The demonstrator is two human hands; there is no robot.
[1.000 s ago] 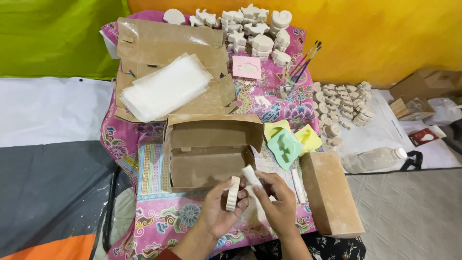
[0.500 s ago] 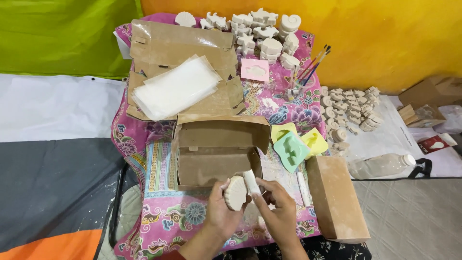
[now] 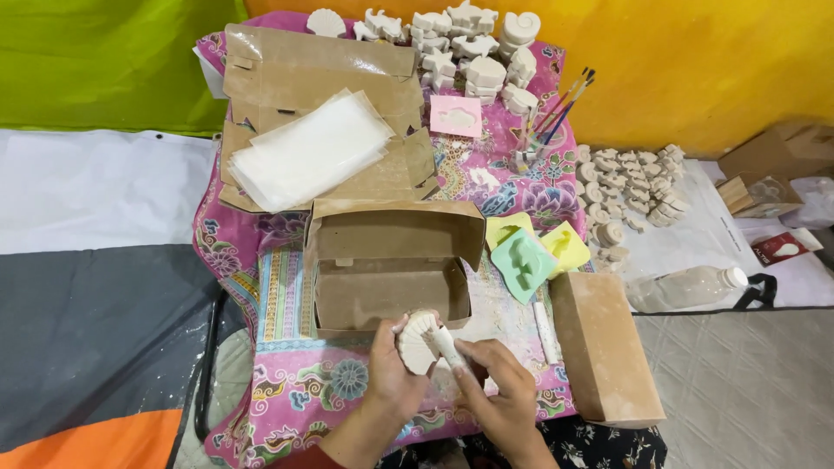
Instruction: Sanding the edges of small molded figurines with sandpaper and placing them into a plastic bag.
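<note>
My left hand holds a white plaster shell figure upright, its ribbed face turned toward me. My right hand grips a small white stick-like tool whose tip rests against the shell's right edge. Both hands hover just in front of an open brown cardboard box on the pink patterned cloth. The box looks empty inside.
A shut brown box stands right of my hands. Green, yellow and pink moulds lie beyond it. Flat cardboard with clear plastic bags sits at the back left, white plaster figures at the back, more on the right, a plastic bottle.
The shell figure has been turned from edge-on to face me and raised slightly. My right hand's tool now rests on its right edge.
</note>
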